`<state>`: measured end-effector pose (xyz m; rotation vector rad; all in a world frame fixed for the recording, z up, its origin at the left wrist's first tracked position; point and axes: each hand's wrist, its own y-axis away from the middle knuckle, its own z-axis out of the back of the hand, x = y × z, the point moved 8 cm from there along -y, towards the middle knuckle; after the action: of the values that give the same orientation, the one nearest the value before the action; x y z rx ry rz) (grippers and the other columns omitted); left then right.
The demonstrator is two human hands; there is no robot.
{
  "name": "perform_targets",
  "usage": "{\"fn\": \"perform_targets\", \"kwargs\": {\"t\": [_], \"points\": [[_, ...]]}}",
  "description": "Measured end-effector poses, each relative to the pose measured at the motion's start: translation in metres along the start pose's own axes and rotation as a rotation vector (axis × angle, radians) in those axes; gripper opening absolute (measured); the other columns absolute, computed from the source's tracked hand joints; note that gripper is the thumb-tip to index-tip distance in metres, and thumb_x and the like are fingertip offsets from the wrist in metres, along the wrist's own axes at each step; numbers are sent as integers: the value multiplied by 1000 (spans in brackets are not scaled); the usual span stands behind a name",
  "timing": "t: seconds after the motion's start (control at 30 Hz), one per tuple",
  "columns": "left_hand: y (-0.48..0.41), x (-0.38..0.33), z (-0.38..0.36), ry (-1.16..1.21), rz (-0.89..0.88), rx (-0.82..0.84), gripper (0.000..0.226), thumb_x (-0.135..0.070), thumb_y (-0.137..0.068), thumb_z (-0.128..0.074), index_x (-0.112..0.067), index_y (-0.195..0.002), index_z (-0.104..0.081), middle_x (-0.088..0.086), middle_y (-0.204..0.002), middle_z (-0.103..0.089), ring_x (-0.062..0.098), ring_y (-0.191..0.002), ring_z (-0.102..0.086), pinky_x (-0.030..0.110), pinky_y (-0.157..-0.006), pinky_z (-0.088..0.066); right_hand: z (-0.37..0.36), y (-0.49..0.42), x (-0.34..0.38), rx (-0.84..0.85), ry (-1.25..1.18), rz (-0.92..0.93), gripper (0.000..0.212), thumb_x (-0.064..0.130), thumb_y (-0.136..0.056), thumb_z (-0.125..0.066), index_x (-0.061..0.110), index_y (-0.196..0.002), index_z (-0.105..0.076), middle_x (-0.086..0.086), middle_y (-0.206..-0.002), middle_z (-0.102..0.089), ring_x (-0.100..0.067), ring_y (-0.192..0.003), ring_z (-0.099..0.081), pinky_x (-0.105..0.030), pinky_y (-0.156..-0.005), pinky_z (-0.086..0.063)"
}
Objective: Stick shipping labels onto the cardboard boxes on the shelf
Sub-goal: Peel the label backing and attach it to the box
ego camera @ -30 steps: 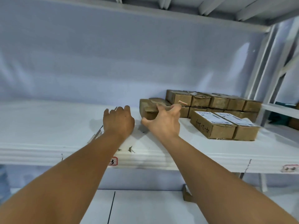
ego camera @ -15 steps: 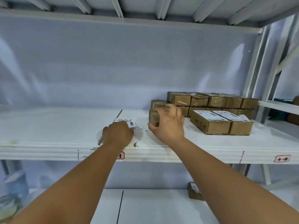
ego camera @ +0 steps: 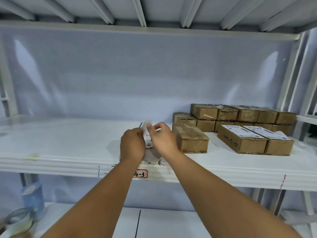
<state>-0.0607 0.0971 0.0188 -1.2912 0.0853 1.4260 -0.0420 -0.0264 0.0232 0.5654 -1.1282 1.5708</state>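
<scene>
**Both hands pinch a shipping label above the shelf's front edge**

Below the shelf's left end, on the lower shelf (ego camera: 171, 225), a blue cylinder (ego camera: 32, 198) stands upright. Just in front of it lies a roll of clear tape (ego camera: 18, 219); both are blurred.

The white shelf (ego camera: 68, 160) runs across the whole view. Its left half shows only faint marks. On its front lip, about midway along, is a red-bordered tag (ego camera: 141, 173) with "4-3" written by hand.

Right above that tag, near the front edge, the two hands meet. The left hand (ego camera: 133, 146) has its fingers curled, gripping the lower left side of a shipping label (ego camera: 148, 141). The label stands roughly upright between the hands, printed face and barcode towards the camera, its top curling back. The right hand (ego camera: 162, 139) pinches the label's upper right side between thumb and bent fingers. A pale grey sheet shows below the hands; whether it belongs to the label I cannot tell.

Just to the right of the right hand, apart from it, a bare box (ego camera: 190, 138) sits on the shelf with nothing stuck on its top. Behind it, along the back edge towards the right end, a stack of boxes (ego camera: 240, 115) stands two layers high. In front of the stack, towards the right end, two labelled boxes (ego camera: 253, 140) lie side by side and touching, each with a white printed label on top. The nearer one has handwriting on its left side.
</scene>
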Motion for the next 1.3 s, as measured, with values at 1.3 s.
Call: {"fn": "perform_targets", "kwargs": {"t": [1.3], "points": [[5,11,-3,788,276,310,8,-12,-90,-61,-12,-91,-69,5,-86,-71,10,-62,-65,17,-58,-51,2,-5,-33,-65,-821,-239,13,18,-104,-34,14,-103,-46,-7,-80,-66,-12,-49,-65,-24,-47,-52]]}}
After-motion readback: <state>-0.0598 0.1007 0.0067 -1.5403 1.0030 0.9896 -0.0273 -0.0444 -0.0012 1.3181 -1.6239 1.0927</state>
